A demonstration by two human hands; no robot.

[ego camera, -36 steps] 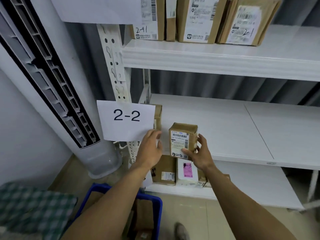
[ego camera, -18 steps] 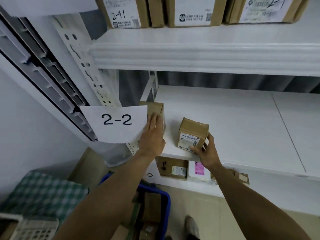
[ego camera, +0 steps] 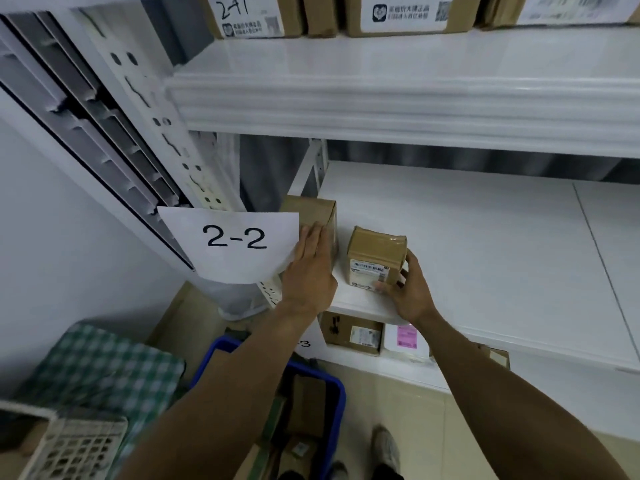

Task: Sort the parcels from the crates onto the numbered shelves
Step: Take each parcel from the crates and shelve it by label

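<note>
A small brown parcel (ego camera: 375, 258) with a white barcode label stands on the white middle shelf (ego camera: 485, 244), near its front left corner. My right hand (ego camera: 408, 289) grips its lower right side. A second brown parcel (ego camera: 317, 213) stands at the shelf's far left, beside a paper sign reading 2-2 (ego camera: 232, 242). My left hand (ego camera: 310, 268) lies flat against that parcel with the fingers straight. Below my arms a blue crate (ego camera: 336, 393) holds more brown parcels.
The top shelf (ego camera: 415, 81) carries several labelled parcels (ego camera: 249, 15). The bottom shelf holds a brown parcel (ego camera: 351, 336) and a white parcel with a pink label (ego camera: 405, 341). A tall white air conditioner (ego camera: 86, 116) stands left. A green checked cloth (ego camera: 97, 368) and a white basket (ego camera: 76, 445) sit lower left.
The small parcel went from held upright at the shelf edge to resting on the 2-2 shelf. My left hand moved onto the left parcel. The view came closer.
</note>
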